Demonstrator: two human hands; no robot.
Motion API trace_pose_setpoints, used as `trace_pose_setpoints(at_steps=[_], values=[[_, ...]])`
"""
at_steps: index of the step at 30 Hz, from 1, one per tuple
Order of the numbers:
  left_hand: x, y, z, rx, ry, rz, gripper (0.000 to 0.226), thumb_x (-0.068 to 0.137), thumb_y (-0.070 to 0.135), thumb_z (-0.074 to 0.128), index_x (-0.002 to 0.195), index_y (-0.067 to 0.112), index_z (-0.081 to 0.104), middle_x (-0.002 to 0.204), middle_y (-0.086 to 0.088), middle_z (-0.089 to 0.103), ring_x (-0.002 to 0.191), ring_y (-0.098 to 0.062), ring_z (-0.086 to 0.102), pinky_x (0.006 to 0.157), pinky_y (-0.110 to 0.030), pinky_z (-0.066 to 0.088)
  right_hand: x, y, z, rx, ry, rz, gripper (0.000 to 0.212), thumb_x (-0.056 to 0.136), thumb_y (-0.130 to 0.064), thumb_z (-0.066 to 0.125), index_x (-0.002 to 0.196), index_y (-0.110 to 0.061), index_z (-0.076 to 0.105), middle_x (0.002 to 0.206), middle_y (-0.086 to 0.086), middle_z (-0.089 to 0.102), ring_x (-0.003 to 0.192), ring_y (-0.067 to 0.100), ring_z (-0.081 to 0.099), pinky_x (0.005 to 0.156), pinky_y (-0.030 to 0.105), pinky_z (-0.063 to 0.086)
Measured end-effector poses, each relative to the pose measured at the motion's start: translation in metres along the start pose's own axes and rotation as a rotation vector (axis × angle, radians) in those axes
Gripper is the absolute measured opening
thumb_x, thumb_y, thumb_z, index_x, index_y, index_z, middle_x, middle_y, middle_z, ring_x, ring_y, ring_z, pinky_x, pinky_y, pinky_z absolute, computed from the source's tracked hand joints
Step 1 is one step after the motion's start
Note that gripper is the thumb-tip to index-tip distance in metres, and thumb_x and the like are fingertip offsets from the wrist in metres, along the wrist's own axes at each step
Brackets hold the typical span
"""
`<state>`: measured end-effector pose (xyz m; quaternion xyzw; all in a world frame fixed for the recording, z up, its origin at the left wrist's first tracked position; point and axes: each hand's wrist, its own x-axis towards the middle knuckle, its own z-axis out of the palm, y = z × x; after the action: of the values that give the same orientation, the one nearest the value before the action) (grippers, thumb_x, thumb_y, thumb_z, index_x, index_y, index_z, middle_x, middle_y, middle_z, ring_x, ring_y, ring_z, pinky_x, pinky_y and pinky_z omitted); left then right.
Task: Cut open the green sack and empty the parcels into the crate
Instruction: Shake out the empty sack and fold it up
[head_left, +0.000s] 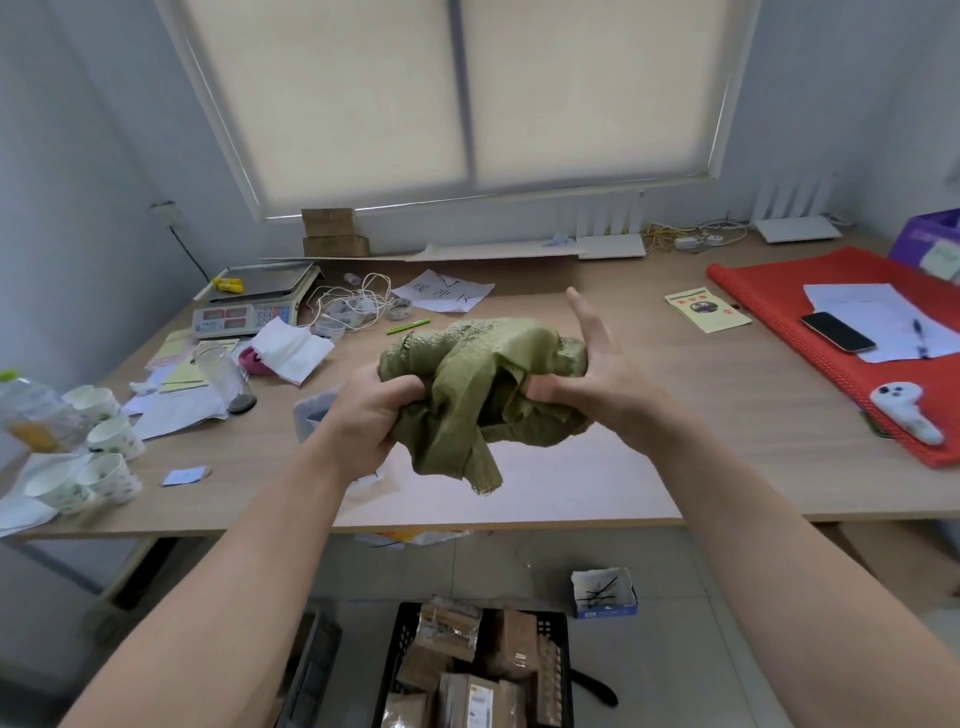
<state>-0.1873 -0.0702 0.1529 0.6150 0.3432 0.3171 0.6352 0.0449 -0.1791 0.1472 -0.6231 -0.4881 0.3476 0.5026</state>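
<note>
**A:** Where's the green sack (483, 395) at this point?

**B:** Up in the air over the near part of the table (649, 415), bunched into a wad between both hands. It looks limp and flat, so I'd judge it has nothing left in it.

**A:** How are the hands set on it?

**B:** The left hand (371, 415) is clenched around the sack's left side, fingers dug into the cloth. The right hand (592, 371) presses against the right side with its thumb tucked into the folds, while the other fingers stand splayed and pointing up, so it is more a push than a full grip.

**A:** Which way does the wad lie?

**B:** Its long axis runs left to right between the two palms, with a loose tail hanging down from the underside, nearer the left hand.

**A:** And the crate?

**B:** The black crate (400, 639) sits on the floor directly below and nearer the person than the sack, at the bottom of the view. Brown cardboard parcels (514, 639) and some clear-wrapped packets fill it in a loose heap.

**A:** So the emptying is done?

**B:** By my reading, yes; what remains seems to be getting rid of the crumpled sack. A small blue-edged box (605, 592) of dark clips sits on the floor, to the right of the crate.
</note>
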Motion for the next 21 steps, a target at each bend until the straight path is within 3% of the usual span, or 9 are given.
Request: trace_pose_setpoints(at_steps=[3, 5, 7, 11, 15, 21], values=[[0.000, 0.004, 0.011, -0.137, 0.001, -0.002, 0.029, 0.072, 0.000, 0.057, 0.099, -0.004, 0.064, 0.085, -0.017, 0.068, 0.076, -0.027, 0.068, 0.067, -0.034, 0.058, 0.002, 0.020, -0.009, 0.029, -0.017, 0.042, 0.128, 0.044, -0.046, 0.095, 0.142, -0.066, 0.014, 0.138, 0.008, 0.048, 0.119, 0.031, 0.058, 0.088, 0.049, 0.058], [0.000, 0.003, 0.014, -0.200, 0.022, -0.033, 0.021, 0.077, -0.002, 0.054, 0.095, 0.001, 0.064, 0.082, -0.015, 0.068, 0.072, -0.024, 0.068, 0.065, -0.033, 0.059, -0.003, 0.029, -0.015, 0.020, -0.053, 0.022, 0.121, 0.053, -0.030, 0.092, 0.146, -0.057, 0.019, 0.123, -0.004, 0.058, 0.110, 0.025, 0.065, 0.087, 0.045, 0.059], [-0.001, 0.001, 0.013, -0.248, 0.034, -0.064, 0.020, 0.085, -0.002, 0.050, 0.098, 0.004, 0.063, 0.086, -0.015, 0.066, 0.074, -0.025, 0.065, 0.068, -0.035, 0.057, -0.006, 0.031, -0.017, -0.028, -0.048, -0.020, 0.106, 0.062, -0.017, 0.088, 0.146, -0.049, 0.032, 0.117, -0.011, 0.060, 0.108, 0.022, 0.065, 0.086, 0.042, 0.059], [0.002, -0.012, 0.023, -0.263, 0.066, -0.115, 0.023, 0.090, 0.003, 0.050, 0.110, 0.006, 0.060, 0.089, -0.013, 0.067, 0.076, -0.024, 0.065, 0.068, -0.034, 0.056, -0.006, 0.034, -0.028, -0.048, -0.008, -0.077, 0.079, 0.066, -0.010, 0.083, 0.132, -0.041, 0.051, 0.115, -0.006, 0.065, 0.109, 0.018, 0.064, 0.093, 0.046, 0.056], [0.002, -0.022, 0.039, -0.197, 0.115, -0.133, 0.021, 0.092, 0.000, 0.050, 0.108, 0.010, 0.060, 0.084, -0.008, 0.070, 0.067, -0.017, 0.068, 0.054, -0.026, 0.056, -0.010, 0.046, -0.037, 0.030, 0.021, -0.078, 0.076, 0.064, -0.011, 0.076, 0.129, -0.043, 0.052, 0.116, -0.003, 0.065, 0.108, 0.020, 0.064, 0.092, 0.047, 0.057], [-0.002, -0.043, 0.045, -0.167, 0.160, -0.203, 0.023, 0.092, 0.000, 0.051, 0.107, 0.013, 0.063, 0.091, -0.010, 0.071, 0.076, -0.020, 0.069, 0.066, -0.029, 0.060, -0.026, 0.079, -0.035, 0.240, 0.018, -0.031, 0.078, 0.082, 0.014, 0.061, 0.141, -0.033, 0.042, 0.116, 0.003, 0.056, 0.095, 0.017, 0.060, 0.077, 0.036, 0.057]])
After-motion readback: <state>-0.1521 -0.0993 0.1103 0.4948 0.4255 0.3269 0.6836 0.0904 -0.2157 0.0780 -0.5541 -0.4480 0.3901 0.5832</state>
